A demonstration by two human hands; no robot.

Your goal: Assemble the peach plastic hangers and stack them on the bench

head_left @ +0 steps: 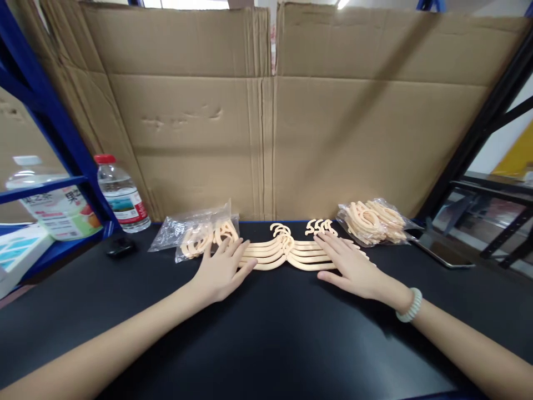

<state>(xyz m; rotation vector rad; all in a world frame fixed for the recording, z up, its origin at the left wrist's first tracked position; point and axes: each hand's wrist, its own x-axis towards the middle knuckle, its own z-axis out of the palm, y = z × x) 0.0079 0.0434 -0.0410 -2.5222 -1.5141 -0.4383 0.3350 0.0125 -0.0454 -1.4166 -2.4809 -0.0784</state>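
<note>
Several cream-coloured clothes hanger arms [266, 260] lie in a row, one behind another, in the middle of the black table. Small curved hooks [280, 229] stand out at their centre; whether all are joined to the arms I cannot tell. My left hand [220, 272] rests flat over the left ends, fingers spread. Over the right ends lies my right hand [352, 266], palm down with its thumb apart, a pale coiled band on the wrist. Loose hooks [320, 226] are just beyond its fingertips. Neither hand grasps anything. Both hands hide the outer ends of the arms.
A clear bag of curved cream pieces [195, 239] lies at the back left, another bag [372, 222] at the back right. A phone [443, 250], a red-capped bottle [122, 194] and a small black object [120, 247] sit near the sides. Cardboard [200, 139] walls the back.
</note>
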